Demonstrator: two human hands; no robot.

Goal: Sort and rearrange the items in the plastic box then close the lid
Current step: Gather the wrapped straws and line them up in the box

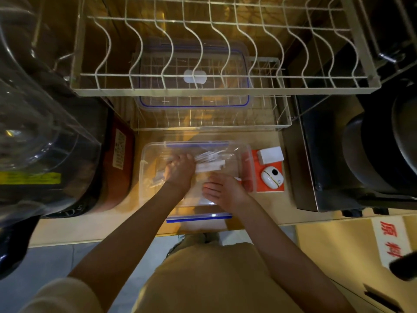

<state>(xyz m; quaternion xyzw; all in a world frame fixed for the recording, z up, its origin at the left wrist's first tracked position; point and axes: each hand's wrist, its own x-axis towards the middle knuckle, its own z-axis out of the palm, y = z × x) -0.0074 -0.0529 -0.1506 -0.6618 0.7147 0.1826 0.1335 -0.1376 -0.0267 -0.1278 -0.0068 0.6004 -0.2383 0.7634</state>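
box [153, 154]: clear packets [208, 162] | left hand [180, 171] on packets; right hand [223, 190] relaxed

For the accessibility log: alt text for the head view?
Both hands, left hand and right hand, reach into an open clear plastic box holding small white packets; its lid lies on a wire rack behind.
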